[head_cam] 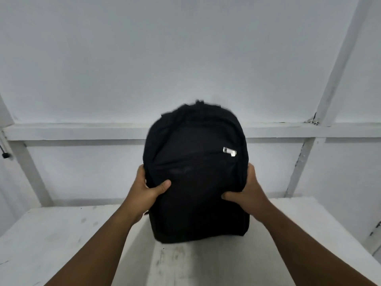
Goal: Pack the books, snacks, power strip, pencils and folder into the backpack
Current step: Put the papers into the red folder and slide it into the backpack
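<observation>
A black backpack (pixel 195 178) stands upright in front of me, its front panel facing the camera and a small silver zipper pull (pixel 229 151) on its upper right. My left hand (pixel 147 185) grips its left side, thumb pressed on the front fabric. My right hand (pixel 245 191) grips its right side the same way. The bag's bottom is at or just above the white table (pixel 61 234); I cannot tell whether it touches. The zippers look closed. No books, snacks, power strip, pencils or folder are in view.
A white wall with white wooden framing (pixel 82 131) rises close behind the table. A slanted white beam (pixel 340 69) runs up at the right. A small black object on a cord (pixel 5 155) hangs at the far left edge.
</observation>
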Demonstrator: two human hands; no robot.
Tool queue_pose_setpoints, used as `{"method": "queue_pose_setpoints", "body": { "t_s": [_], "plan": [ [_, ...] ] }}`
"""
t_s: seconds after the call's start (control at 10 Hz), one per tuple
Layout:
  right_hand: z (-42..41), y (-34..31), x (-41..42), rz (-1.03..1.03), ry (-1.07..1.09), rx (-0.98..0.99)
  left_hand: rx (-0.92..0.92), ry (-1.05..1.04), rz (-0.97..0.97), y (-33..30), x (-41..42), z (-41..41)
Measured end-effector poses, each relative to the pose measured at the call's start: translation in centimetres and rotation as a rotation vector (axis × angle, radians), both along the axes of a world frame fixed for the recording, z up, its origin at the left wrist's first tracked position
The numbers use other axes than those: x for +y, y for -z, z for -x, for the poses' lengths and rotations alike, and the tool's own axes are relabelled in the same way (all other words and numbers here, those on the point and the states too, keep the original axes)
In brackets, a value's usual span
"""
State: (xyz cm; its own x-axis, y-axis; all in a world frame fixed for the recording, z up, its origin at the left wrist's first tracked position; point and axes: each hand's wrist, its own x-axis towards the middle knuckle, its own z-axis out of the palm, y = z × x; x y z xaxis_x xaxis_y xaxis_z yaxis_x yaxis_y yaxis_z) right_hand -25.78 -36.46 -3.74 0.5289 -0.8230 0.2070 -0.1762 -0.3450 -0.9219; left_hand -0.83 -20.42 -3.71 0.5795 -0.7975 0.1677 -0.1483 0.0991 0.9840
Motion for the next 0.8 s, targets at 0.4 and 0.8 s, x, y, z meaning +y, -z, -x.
{"method": "queue_pose_setpoints", "body": {
  "t_s": [0.4, 0.8],
  "plan": [
    [0.7, 5.0, -4.4, -0.160, -0.068, -0.006, -0.011, -0.009, -0.167, 3.4, -4.7, 1.3],
    [0.0, 7.0, -5.5, -0.097, -0.016, -0.013, 0.000, -0.079, -0.238, 4.8, -5.9, 1.3]
  ]
}}
